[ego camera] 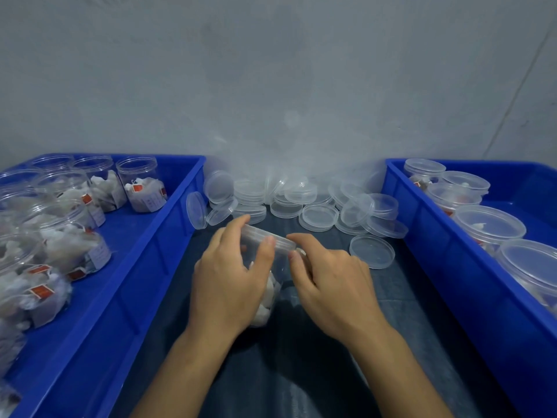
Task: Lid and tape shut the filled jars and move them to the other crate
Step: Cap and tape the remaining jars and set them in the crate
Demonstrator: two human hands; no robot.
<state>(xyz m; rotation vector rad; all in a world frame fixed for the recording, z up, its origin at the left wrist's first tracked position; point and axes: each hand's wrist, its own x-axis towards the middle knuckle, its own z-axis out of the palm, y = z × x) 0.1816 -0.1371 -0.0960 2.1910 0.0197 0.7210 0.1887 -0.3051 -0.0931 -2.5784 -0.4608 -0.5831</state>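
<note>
The jar [265, 285] stands between the two hands over the table [407, 327], tipped so its lidded top leans away from the person. The left hand [229, 285] wraps its side, fingers [232, 233] curled over the lid [268, 238]. The right hand [334, 288] pinches at the lid's rim, perhaps taping. The crate [452, 267] of finished jars lies to the right.

clear filled jar [265, 285], lidded, tilted
</note>
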